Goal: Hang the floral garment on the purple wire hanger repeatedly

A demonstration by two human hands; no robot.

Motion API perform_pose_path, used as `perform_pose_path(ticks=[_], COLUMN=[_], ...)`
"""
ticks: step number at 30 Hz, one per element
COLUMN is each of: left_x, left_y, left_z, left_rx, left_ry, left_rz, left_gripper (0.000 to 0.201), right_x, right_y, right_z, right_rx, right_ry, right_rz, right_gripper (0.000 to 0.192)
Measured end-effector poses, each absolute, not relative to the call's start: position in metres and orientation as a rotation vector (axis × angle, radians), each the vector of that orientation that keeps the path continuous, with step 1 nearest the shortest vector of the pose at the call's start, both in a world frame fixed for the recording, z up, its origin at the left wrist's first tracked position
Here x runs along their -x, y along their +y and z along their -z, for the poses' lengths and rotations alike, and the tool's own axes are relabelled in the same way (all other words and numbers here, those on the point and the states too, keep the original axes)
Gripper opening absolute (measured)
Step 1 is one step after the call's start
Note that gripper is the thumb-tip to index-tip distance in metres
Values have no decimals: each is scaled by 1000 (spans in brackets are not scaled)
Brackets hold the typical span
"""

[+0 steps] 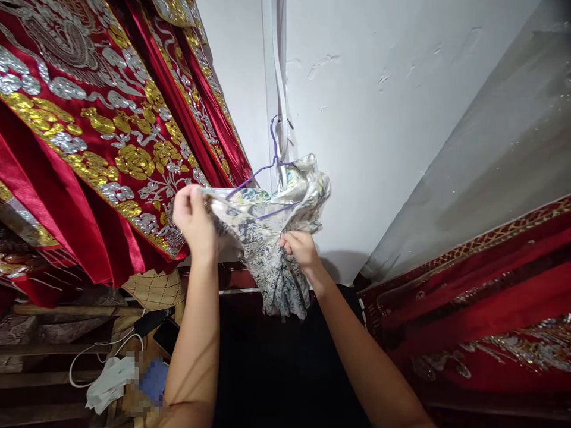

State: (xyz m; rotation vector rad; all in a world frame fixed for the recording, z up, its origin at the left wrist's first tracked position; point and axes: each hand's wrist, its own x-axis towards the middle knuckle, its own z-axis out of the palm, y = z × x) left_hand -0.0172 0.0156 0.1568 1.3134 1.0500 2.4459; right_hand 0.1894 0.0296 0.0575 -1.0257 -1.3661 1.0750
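Stretched forward nearest the camera, on either side of black clothing: bare forearms. Beyond the fingers, faced by a white wall, scuffed in places. Hung in folds left of the left fingers, worked with gold and silver flowers: embroidered red cloth. Well to the right of the right fingers, more red fabric. Held between both sets of fingers, before the wall: a crinkled, pale patterned garment. Pointing hem down, below the right fingers, with the opening above them; roughly upright along its long axis, slightly slanted. Stretched sideways at the top edge to the left fingers, bunched above the right ones. Above and between the fingers, hook upward, a purple hanger inside the garment. Gripping the outer top edge with the left hand, fingers closed on cloth; pinching the front with the right hand, fingers narrow on a fold. Below the left fingers, well apart, crumpled white tissue.
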Motion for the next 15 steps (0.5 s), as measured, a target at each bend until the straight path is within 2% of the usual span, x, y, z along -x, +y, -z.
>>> perform_pose_path(ticks=[3,6,10,15], left_x=[35,18,-30,-54], left_y=[13,0,-22,-28], left_z=[-116,-59,0,6], left_rx=[-686,-313,-281,-425], left_ry=[872,821,873,900], left_rz=[-2245,-1999,-1996,-1882], left_gripper=[21,25,10,31], right_x=[-195,-199,-212,-241], right_y=[-1,-26,-42,-46], right_z=[-48,-41,-30,-24], right_rx=[989,949,938,1100], right_ry=[-1314,-1192,-1044,-1105], right_rz=[-1115,-1214,-1242,-1196], right_gripper=[28,28,32,37])
